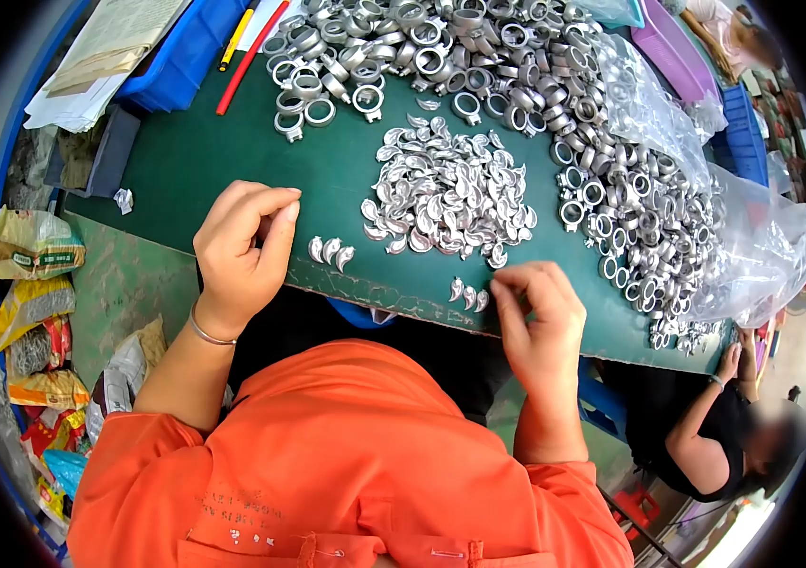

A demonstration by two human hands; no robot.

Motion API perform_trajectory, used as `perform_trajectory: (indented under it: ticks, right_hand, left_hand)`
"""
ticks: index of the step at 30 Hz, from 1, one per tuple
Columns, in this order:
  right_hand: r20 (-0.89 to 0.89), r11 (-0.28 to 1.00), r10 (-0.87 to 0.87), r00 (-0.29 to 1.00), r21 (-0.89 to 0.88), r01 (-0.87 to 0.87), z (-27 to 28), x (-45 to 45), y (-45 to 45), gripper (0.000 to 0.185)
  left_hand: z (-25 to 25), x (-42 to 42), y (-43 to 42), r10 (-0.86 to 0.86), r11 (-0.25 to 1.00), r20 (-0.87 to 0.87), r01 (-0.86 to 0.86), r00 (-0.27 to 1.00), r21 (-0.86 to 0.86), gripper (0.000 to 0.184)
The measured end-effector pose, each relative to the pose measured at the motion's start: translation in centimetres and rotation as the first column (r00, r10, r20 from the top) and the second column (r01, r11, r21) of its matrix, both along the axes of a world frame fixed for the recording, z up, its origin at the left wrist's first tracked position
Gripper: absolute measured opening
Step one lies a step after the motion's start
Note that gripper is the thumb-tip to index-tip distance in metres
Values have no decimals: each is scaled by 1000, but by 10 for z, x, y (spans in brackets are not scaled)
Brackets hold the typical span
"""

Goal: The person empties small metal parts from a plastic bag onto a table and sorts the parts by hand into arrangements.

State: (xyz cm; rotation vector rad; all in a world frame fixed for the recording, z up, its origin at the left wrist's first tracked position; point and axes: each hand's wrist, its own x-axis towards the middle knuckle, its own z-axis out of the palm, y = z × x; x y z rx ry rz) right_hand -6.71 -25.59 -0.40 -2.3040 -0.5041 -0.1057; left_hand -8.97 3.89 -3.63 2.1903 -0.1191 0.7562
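Note:
My left hand (pixel 244 248) is raised near the table's front edge, thumb and forefinger pinched close; whatever may be between them is too small to make out. Beside it lie three small silver leaf-shaped pieces (pixel 331 252) in a row. My right hand (pixel 543 317) has its fingertips together at the front edge, just right of another three such pieces (pixel 469 294). Any piece within those fingertips is hidden. Between and beyond my hands a heap of the leaf-shaped metal pieces (pixel 450 189) covers part of the green table (pixel 176 156).
Metal rings (pixel 498 47) are piled along the back and right side, partly under clear plastic bags (pixel 753 246). A red pen (pixel 251 59), a yellow pen (pixel 235 40) and a blue bin (pixel 180 57) are at the back left. A co-worker (pixel 706 435) sits at the right.

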Motion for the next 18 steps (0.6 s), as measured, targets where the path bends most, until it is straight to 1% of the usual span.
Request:
perform_trajectory:
  ticks: [1, 3, 5, 7, 8, 11, 13, 15, 16, 17, 18]
  right_hand:
    - [0, 1000, -1, 1000, 0, 1, -1, 3, 3, 15]
    - [57, 994, -108, 992, -19, 110, -2, 10, 12, 15]
    - [78, 997, -79, 994, -16, 81, -11, 14, 11, 16]
    - [68, 995, -85, 994, 64, 80, -14, 17, 8, 16]
    - [44, 992, -108, 993, 74, 104, -10, 16, 5, 14]
    - [-142, 947, -112, 983, 283, 149, -9, 11, -12, 12]
    - [-401, 928, -72, 913, 308, 208, 4, 1, -17, 11]
    - [-404, 965, -26, 914, 230, 129, 3, -5, -19, 12]
    - [-304, 980, -6, 953, 190, 67, 2, -5, -18, 13]
    - [-305, 980, -14, 952, 187, 74, 2, -5, -19, 13]
    - [-212, 991, -54, 976, 110, 78, 3, -5, -19, 13]
  left_hand:
    - [0, 0, 0, -1, 1000, 0, 1, 1000, 0, 10]
    - [-1, 0, 1, -8, 1000, 19, 8, 1000, 12, 10]
    - [0, 0, -1, -2, 1000, 10, 2, 1000, 0, 10]
    - [0, -1, -1, 9, 1000, 1, -9, 1000, -7, 10]
    - [-1, -2, -1, 5, 1000, -3, -5, 1000, -13, 9]
    - [-1, -2, -1, -2, 1000, -6, 2, 1000, -13, 9]
    - [-1, -2, -1, -4, 1000, -7, 4, 1000, -7, 9]
    - [-2, -2, -1, -1, 1000, 2, 1, 1000, -12, 9]
    - [-2, -2, -1, -2, 1000, 7, 2, 1000, -7, 10]
    - [-3, -1, -1, -9, 1000, 6, 9, 1000, -10, 10]
    - [-3, -1, -1, -7, 1000, 9, 7, 1000, -6, 10]
